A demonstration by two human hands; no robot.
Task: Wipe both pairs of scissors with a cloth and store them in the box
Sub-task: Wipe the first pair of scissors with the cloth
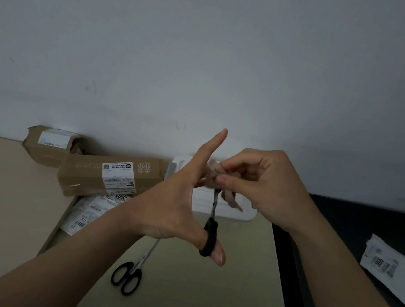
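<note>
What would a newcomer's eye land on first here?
Centre frame, the left hand holds one pair of scissors blade-up, thumb through its black handle, while the right hand pinches the cloth around the blade. The second pair lies on the table below, the white box behind the hands.

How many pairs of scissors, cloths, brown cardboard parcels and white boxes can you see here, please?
Pairs of scissors: 2, the held scissors and the loose scissors
Cloth: 1
Brown cardboard parcels: 2, the rear parcel and the front parcel
White box: 1
Total: 6
</note>
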